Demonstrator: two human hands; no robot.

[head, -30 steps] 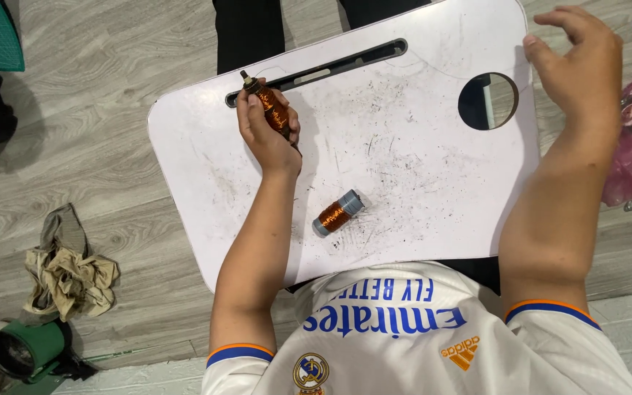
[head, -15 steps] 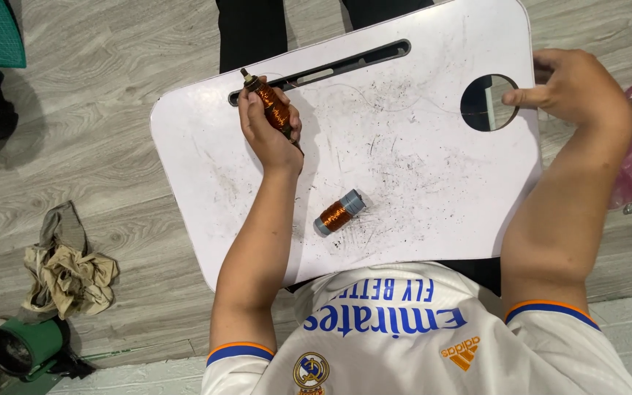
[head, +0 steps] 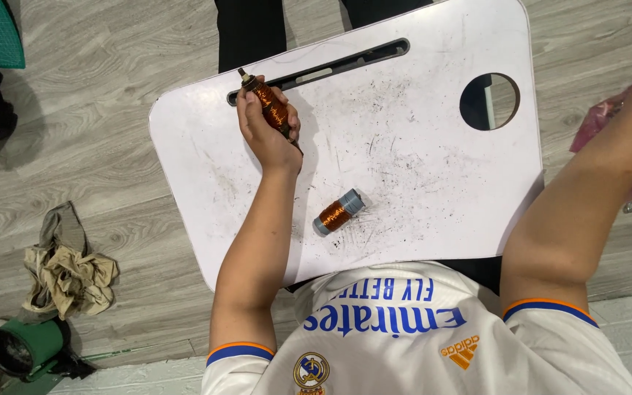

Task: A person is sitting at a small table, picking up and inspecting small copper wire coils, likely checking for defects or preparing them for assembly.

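While your left hand [head: 266, 130] rests on the white worktop [head: 418, 175], its fingers are clamped around a copper-wound coil [head: 271, 108] that lies slanted across the palm, its dark tip pointing up and left toward the end of the long dark slot [head: 323, 69] near the far edge. Start at the far left, though: on the grey wood floor [head: 111, 146] you have a crumpled beige cloth [head: 67, 271], and just below it a green cup-like object [head: 20, 347] lying on its side. Move right and you reach the worktop's rounded corner, then your left forearm running up from the white shirt [head: 404, 344] to the coil. Right of that forearm, apart from the hand, a second coil [head: 336, 213] of copper wire on a grey bobbin lies tilted on the scuffed surface, close to the near edge and just above your shirt. Further right, a round hole [head: 490, 101] is cut through the worktop near its far right corner. Your right arm [head: 587, 212] crosses the worktop's right edge and stretches out toward something pink [head: 608, 121] at the border of the view; the right hand itself is cut off there, so you cannot tell whether it is apart or closed.
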